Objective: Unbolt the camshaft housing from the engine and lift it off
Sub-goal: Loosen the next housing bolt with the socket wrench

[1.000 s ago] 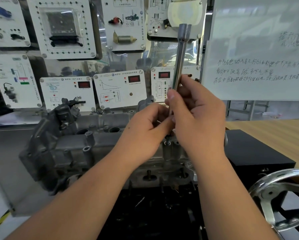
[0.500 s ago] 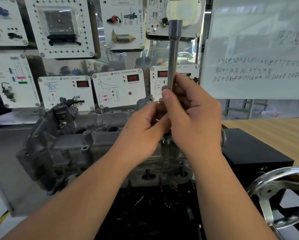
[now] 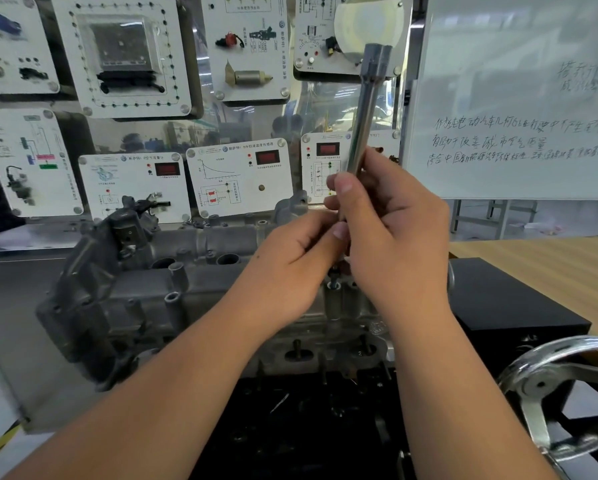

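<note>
The lower end of the steel extension bar (image 3: 363,123) is hidden behind the two hands, so what it meets at the camshaft housing (image 3: 172,282) cannot be told. The bolt head beneath is largely covered; only a bolt hole (image 3: 332,285) just below the fingers is made out. The whiteboard (image 3: 519,98) writing is cut off at the right edge, and the handwheel (image 3: 564,393) is cropped at the lower right. The bar is gripped by the right hand (image 3: 394,237), fingers and thumb curled round it, tilted slightly rightward at its top. Its lower part is pinched by the left hand (image 3: 301,258), fingers bent. The housing is seen bolted atop the engine, below both hands
</note>
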`<state>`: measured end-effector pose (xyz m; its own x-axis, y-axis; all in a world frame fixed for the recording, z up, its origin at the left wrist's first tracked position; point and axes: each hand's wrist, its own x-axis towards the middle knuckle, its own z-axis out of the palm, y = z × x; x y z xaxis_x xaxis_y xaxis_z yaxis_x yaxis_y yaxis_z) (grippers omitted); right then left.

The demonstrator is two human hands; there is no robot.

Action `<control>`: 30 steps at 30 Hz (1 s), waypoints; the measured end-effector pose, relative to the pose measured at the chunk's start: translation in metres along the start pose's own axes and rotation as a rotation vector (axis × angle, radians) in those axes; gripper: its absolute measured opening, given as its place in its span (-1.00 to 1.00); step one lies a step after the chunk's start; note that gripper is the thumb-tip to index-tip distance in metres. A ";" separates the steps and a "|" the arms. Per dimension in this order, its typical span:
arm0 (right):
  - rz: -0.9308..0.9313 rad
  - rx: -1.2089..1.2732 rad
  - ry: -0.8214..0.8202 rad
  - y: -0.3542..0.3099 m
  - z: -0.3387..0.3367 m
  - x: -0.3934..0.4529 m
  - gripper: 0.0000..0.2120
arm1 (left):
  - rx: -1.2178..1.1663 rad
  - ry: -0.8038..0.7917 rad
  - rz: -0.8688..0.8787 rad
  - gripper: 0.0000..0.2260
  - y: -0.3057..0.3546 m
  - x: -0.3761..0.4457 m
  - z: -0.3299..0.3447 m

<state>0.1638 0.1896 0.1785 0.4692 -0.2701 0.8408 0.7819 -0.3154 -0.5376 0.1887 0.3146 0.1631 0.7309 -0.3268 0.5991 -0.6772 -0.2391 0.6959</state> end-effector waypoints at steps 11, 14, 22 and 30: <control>0.023 0.050 0.006 -0.002 0.006 -0.002 -0.52 | -0.072 0.048 -0.019 -0.69 -0.001 0.001 0.001; 0.013 0.077 0.041 0.001 0.005 -0.002 -0.63 | -0.060 0.052 -0.007 -0.75 0.000 0.001 0.003; 0.004 0.054 -0.040 -0.001 0.002 -0.001 -0.61 | -0.008 0.031 0.016 -0.79 0.002 -0.001 -0.001; -0.074 -0.064 -0.027 -0.007 0.001 0.000 -0.89 | -0.016 -0.007 0.039 -0.88 0.000 -0.002 0.000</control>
<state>0.1586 0.1929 0.1823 0.4230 -0.2196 0.8791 0.7874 -0.3911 -0.4765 0.1876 0.3155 0.1622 0.7031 -0.3417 0.6236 -0.7040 -0.2113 0.6780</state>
